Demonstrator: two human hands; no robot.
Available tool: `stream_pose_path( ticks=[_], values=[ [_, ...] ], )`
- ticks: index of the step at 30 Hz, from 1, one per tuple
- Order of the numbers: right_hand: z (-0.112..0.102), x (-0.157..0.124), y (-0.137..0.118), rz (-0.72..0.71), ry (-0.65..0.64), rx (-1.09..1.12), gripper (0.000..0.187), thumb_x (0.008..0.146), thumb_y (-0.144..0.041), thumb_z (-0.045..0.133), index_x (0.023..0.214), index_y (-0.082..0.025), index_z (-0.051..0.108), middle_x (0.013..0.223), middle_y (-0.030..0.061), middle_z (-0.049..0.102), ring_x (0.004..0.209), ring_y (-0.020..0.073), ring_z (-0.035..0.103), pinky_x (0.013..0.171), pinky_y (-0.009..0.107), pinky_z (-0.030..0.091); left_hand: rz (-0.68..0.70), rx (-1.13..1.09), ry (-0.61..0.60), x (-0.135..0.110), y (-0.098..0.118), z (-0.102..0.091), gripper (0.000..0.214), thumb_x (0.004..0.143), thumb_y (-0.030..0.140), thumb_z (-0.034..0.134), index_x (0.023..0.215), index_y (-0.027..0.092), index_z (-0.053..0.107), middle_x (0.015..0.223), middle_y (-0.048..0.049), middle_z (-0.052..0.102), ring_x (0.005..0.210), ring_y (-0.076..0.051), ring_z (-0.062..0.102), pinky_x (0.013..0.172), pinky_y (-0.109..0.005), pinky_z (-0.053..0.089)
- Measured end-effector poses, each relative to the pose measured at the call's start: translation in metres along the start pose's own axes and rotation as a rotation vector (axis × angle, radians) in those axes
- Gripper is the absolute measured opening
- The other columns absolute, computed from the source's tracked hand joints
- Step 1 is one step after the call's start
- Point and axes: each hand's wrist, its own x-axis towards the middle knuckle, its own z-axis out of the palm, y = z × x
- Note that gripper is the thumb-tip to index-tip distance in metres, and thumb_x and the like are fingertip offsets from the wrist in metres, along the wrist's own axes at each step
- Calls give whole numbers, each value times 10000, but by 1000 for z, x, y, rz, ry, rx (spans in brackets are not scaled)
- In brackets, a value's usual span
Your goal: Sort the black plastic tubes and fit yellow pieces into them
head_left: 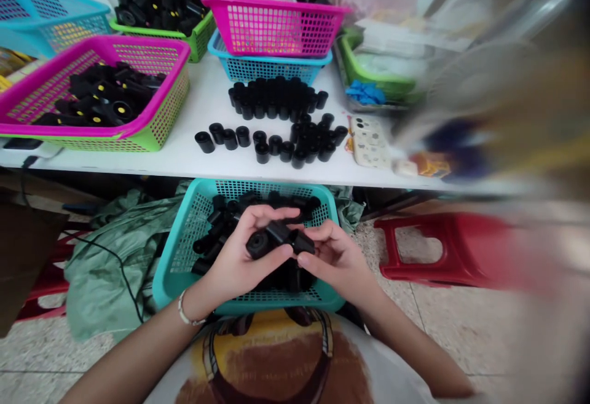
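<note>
Left hand (239, 262) closed about a black part (275, 233), thumb in front; its ringed round end shows on the left side. Right hand (343, 262) pinches a smaller black piece (303, 243) between thumb and fingers, against the part's other end (whether the two are joined, cannot tell). Both pieces are held above a teal basket (166, 296) heaped with more black parts, just below the table edge.

On the white table (133, 167), straight ahead: short black cylinders standing upright, a loose group (318, 139) nearer the edge, a tight block (271, 99) behind. Phone (369, 142) right of the loose group. Farther back, a pink basket (276, 29) sits in a blue one (271, 71). Left: a magenta-rimmed basket (177, 53) of black parts, some yellow-dotted. Right side blurred; red stool (394, 269) on the floor.
</note>
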Motion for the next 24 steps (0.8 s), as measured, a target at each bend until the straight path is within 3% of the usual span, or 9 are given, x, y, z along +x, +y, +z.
stream_pose_path(
  ticks=[3, 6, 10, 15, 19, 24],
  values=[
    [-3, -2, -4, -21, 30, -13, 248, 805, -198, 723, 899, -257, 502, 1057, 5, 646, 920, 137, 679, 805, 294, 586, -82, -115, 103, -1, 3, -3, 293, 898, 133, 619, 1101, 251, 444, 1378, -83, 526, 1102, -215, 647, 922, -365, 539],
    [0, -5, -9, -67, 66, -37, 272, 845, -196, 677, 1006, -299, 483, 1107, 4, 591, 863, 136, 688, 741, 294, 605, -137, -168, 219, 0, 4, -4, 265, 866, 165, 672, 1066, 237, 515, 1241, -46, 589, 912, -147, 680, 793, -266, 556],
    [7, -7, -15, -164, 47, -199, 349, 867, -181, 631, 1165, -325, 522, 1143, 50, 531, 933, 179, 684, 822, 353, 606, -281, -534, 252, 3, 7, -2, 233, 824, 207, 725, 1012, 245, 593, 1083, -3, 604, 772, -84, 613, 665, -191, 527],
    [12, -3, -19, -364, 118, -384, 192, 816, -116, 677, 886, -259, 571, 1030, 24, 542, 922, 193, 702, 808, 354, 608, -508, -970, 435, 12, 10, 10, 126, 872, 282, 645, 822, 173, 606, 927, -37, 625, 730, -108, 604, 707, -245, 553],
    [16, 0, -18, -656, 97, -736, 247, 726, -65, 767, 780, -222, 583, 1066, 52, 645, 976, 200, 692, 866, 336, 594, -575, -1012, 492, 14, 6, 22, 250, 896, 359, 604, 738, 165, 585, 811, -30, 613, 720, -136, 607, 675, -259, 550],
    [22, 0, -12, -672, 184, -797, 250, 744, -116, 773, 876, -230, 594, 1050, 65, 712, 912, 181, 713, 822, 300, 610, -532, -929, 525, 11, 2, 30, 262, 856, 374, 670, 731, 160, 584, 820, -16, 620, 738, -112, 590, 646, -193, 511]
  ],
)
